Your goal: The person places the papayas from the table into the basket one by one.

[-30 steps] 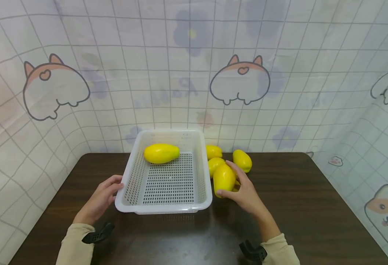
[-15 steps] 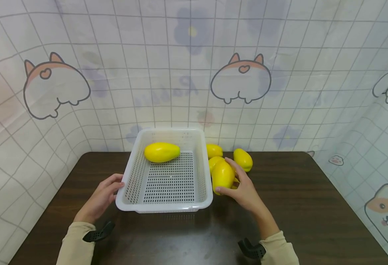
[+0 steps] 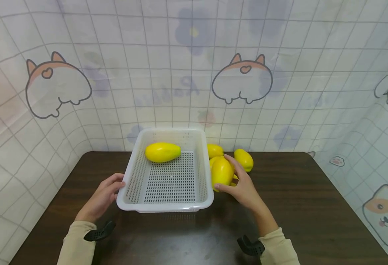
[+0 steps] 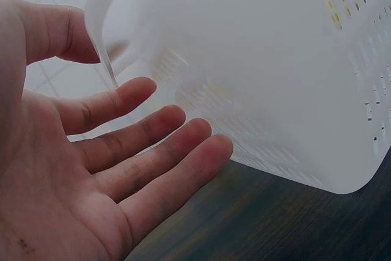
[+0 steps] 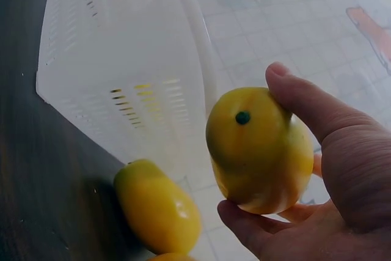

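Note:
A white plastic basket (image 3: 170, 208) stands on the table, a yellow papaya (image 3: 162, 152) lying at its far end. At the basket's left edge my left hand (image 3: 102, 195) pinches the rim between thumb and index finger. In the left wrist view, the other fingers (image 4: 177, 175) stretch out beneath the rim beside the slotted wall. Right of the basket, my right hand (image 3: 245, 187) holds another yellow papaya (image 3: 222, 171), thumb on one side and fingers on the other. In the right wrist view, the held papaya (image 5: 250, 151) shows a green stem spot and is lifted beside the basket wall.
More yellow fruits lie right of the basket: one by its far corner (image 3: 215, 150), one farther right (image 3: 244, 160), and others partly hidden by the held papaya. The dark wooden table (image 3: 180, 243) backs onto a patterned cloth (image 3: 167, 73).
My right hand has lifted the papaya slightly and moved it a little left, closer to the basket's right rim. My left hand keeps its place on the basket.

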The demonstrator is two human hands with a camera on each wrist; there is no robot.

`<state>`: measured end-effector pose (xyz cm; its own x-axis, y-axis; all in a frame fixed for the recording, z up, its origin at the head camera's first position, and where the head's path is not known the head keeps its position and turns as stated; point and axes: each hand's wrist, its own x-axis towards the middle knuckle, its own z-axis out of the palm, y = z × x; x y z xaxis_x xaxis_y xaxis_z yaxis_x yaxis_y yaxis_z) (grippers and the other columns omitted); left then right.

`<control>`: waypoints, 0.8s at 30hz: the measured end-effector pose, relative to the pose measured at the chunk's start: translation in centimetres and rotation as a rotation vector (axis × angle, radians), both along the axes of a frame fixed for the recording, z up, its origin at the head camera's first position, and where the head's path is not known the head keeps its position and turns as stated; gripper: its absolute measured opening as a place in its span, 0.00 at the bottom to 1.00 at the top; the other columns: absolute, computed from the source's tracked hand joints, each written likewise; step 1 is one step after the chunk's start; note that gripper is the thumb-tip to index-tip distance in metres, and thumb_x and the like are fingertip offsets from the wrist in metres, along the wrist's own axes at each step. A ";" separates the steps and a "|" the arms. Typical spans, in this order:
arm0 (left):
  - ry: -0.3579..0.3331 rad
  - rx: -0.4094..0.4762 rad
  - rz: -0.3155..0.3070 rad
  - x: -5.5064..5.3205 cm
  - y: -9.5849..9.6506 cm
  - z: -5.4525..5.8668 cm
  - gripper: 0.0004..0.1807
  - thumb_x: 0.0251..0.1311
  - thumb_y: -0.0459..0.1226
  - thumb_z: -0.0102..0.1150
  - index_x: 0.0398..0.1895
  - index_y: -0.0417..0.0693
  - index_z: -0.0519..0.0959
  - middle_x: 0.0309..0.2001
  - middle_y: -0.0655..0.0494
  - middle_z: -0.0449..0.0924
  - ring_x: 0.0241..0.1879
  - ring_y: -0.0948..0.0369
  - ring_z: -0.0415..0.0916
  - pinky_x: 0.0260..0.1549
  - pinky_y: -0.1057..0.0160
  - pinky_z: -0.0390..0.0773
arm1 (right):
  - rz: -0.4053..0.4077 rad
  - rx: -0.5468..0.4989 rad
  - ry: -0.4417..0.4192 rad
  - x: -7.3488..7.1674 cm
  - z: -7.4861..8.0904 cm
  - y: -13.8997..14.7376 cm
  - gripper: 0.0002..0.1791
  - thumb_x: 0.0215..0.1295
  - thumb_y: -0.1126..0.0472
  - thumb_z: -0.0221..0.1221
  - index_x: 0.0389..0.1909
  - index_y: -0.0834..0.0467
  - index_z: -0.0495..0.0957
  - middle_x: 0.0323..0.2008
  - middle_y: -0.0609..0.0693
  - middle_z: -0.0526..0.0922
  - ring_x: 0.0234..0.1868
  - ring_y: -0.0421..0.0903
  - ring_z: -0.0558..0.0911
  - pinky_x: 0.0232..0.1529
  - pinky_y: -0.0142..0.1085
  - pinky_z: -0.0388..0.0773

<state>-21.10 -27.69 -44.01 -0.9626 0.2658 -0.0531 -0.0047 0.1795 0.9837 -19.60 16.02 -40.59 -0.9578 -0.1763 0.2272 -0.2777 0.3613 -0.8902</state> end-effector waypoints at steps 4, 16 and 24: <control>-0.001 -0.006 0.004 -0.1 0.1 0.0 0.24 0.72 0.47 0.44 0.62 0.40 0.64 0.52 0.63 0.74 0.49 0.66 0.78 0.47 0.59 0.81 | 0.005 -0.001 -0.004 -0.1 0.0 0.0 0.48 0.52 0.57 0.71 0.72 0.42 0.56 0.71 0.52 0.60 0.59 0.58 0.72 0.58 0.54 0.74; -0.012 -0.026 0.018 -0.2 0.1 0.0 0.25 0.72 0.48 0.44 0.64 0.40 0.64 0.53 0.62 0.73 0.49 0.66 0.78 0.49 0.56 0.81 | 0.023 -0.019 0.006 0.0 0.6 -0.4 0.47 0.54 0.58 0.69 0.73 0.44 0.55 0.68 0.53 0.63 0.60 0.58 0.72 0.60 0.54 0.73; -0.021 -0.031 0.024 0.0 0.2 0.2 0.25 0.72 0.47 0.44 0.63 0.40 0.64 0.55 0.59 0.72 0.49 0.66 0.77 0.49 0.56 0.80 | 0.033 -0.042 -0.021 0.0 0.7 -0.9 0.48 0.54 0.57 0.69 0.73 0.42 0.53 0.68 0.53 0.63 0.62 0.57 0.71 0.61 0.52 0.73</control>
<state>-21.15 -27.53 -43.82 -0.9672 0.2406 -0.0816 -0.0302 0.2099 0.9773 -19.65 15.14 -39.86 -0.9564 -0.1983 0.2144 -0.2694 0.3148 -0.9101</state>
